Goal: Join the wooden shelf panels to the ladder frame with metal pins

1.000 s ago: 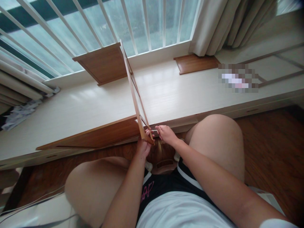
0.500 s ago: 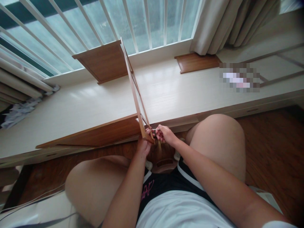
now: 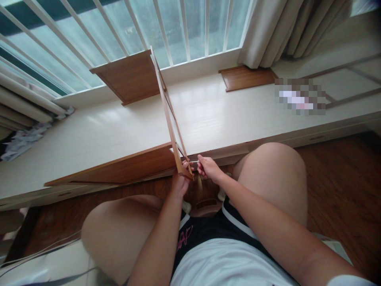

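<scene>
A wooden frame (image 3: 169, 109) stands on edge across the white sill, its near end jutting past the front edge. Wooden panels meet it on its left: a long near panel (image 3: 119, 166) and a far panel (image 3: 131, 77). My left hand (image 3: 181, 182) is wrapped round the frame's near end, partly hidden behind the wood. Just right of that end, my right hand (image 3: 208, 166) pinches a thin metal rod (image 3: 195, 161), seemingly a hex key, which points left into the frame. The rod's far tip is hidden.
Another wooden panel (image 3: 248, 78) lies flat on the white sill (image 3: 208, 115) by the curtain (image 3: 264, 31). A barred window (image 3: 196, 31) runs behind. Farther right are a blurred-out object (image 3: 299, 98) and a slatted frame (image 3: 354, 95). My knees flank the work.
My right hand has shifted very slightly, with the thin rod still pinched in it. The frame, the panels and my left hand look the same.
</scene>
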`<state>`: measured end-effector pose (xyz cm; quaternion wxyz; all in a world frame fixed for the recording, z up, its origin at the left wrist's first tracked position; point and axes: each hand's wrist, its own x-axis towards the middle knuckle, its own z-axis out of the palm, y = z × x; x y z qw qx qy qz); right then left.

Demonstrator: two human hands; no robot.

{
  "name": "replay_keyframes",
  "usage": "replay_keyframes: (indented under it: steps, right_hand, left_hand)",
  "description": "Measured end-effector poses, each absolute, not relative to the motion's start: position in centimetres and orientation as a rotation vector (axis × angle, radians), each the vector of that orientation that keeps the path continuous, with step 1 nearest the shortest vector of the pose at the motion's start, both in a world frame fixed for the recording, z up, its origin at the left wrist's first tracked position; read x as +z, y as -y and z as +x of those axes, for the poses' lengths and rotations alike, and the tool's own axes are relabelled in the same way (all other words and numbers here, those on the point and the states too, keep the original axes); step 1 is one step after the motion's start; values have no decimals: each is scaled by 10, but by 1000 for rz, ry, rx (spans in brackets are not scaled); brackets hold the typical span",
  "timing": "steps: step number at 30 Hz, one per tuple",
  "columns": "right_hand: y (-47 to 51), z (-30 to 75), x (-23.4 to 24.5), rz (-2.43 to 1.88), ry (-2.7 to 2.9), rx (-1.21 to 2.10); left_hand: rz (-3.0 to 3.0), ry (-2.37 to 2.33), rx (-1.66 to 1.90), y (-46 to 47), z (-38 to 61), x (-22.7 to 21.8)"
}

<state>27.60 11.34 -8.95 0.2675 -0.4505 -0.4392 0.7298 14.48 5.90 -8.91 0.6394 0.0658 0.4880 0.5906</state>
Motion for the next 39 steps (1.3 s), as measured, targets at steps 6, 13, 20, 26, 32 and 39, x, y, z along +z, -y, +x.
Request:
replay_keyframes:
  steps: [6, 13, 20, 26, 32, 39]
  right_hand:
    - [-117, 283, -87, -1344, 1619, 1516]
    - [-115, 290, -74, -1344, 2014, 1184]
    - [-115, 288, -77, -1344, 1979, 1170]
    - [-114, 288, -78, -1301, 1926, 1151]
    - [-113, 290, -79, -1281, 1884, 1122]
    - [-113, 289, -83, -1309, 1789, 1294]
  left_hand:
    - [134, -1130, 1336, -58, 145, -85]
    - [115, -1132, 1328, -58, 146, -83]
    - [113, -1126, 1327, -58, 147, -81]
    - [105, -1148, 1321, -59, 147, -80]
    - [129, -1156, 1323, -60, 147, -82]
    - [130, -1155, 1317, -59, 144, -86]
